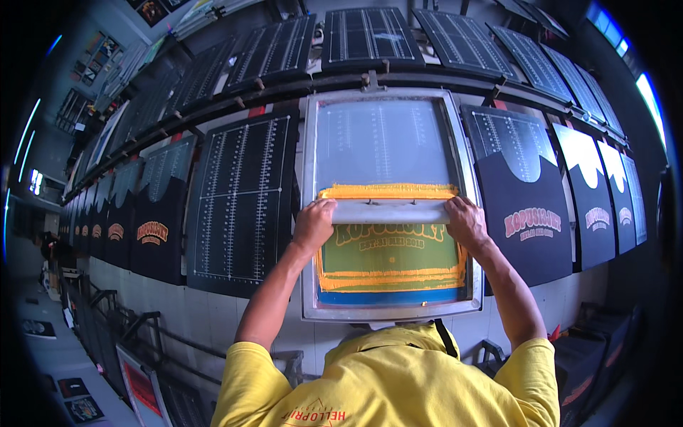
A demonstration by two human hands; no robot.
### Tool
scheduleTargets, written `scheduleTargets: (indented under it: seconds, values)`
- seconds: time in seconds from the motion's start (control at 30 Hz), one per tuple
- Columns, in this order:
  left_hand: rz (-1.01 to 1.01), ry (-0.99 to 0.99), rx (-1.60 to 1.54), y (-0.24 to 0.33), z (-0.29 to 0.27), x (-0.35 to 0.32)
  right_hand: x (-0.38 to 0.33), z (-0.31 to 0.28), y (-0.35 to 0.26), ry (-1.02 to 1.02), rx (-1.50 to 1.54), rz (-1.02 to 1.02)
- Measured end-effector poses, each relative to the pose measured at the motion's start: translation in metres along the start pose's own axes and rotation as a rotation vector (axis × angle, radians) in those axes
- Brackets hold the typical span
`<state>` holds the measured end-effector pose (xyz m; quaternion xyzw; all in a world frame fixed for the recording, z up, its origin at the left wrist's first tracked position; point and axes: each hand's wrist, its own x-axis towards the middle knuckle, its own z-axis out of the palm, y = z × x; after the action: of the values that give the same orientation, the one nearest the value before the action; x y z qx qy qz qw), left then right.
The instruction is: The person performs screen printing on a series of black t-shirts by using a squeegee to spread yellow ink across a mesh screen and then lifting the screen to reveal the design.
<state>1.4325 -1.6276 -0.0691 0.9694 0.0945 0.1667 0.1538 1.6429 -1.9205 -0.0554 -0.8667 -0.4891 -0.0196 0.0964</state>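
You have a moderately dim, bluish room, with daylight glowing from the window (pixel 649 107) at the right rim and thin light strips (pixel 28 132) shining at the left. A board (pixel 578 148) on your right throws back white glare, and the upper part of the framed screen (pixel 377 142) carries a pale sheen. Your left hand (pixel 315 224) and right hand (pixel 466 220) look reasonably sharp; the far left turns dark and soft. Straight edges bow outward, and black swallows the corners.
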Motion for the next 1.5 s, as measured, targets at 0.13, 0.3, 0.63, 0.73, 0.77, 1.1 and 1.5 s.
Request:
scheduleTargets:
  seconds: [0.13, 0.3, 0.63, 0.73, 0.77, 1.1, 1.5]
  values:
    - [-0.014, -0.036, -0.014, -0.004, -0.004, 0.008, 0.005, 0.002, 0.008, 0.059, 0.023, -0.063]
    - [-0.09, -0.111, -0.01, 0.007, -0.007, -0.017, -0.019, -0.005, 0.0, 0.084, 0.074, -0.015]
    - [0.018, -0.043, 0.071, 0.079, -0.018, -0.15, -0.157, -0.008, -0.053, 0.012, 0.079, -0.032]
    - [0.017, -0.02, 0.083, 0.069, -0.009, -0.137, -0.148, -0.003, -0.051, 0.071, 0.011, -0.071]
    - [0.015, -0.016, 0.083, 0.063, -0.006, -0.128, -0.136, 0.0, -0.046, 0.083, 0.021, -0.063]
    - [0.005, -0.013, -0.011, 0.001, 0.001, 0.001, 0.001, -0.009, 0.007, -0.028, 0.023, -0.025]
    - [0.022, -0.037, 0.012, 0.033, -0.025, -0.056, -0.066, -0.012, -0.015, 0.108, 0.076, -0.044]
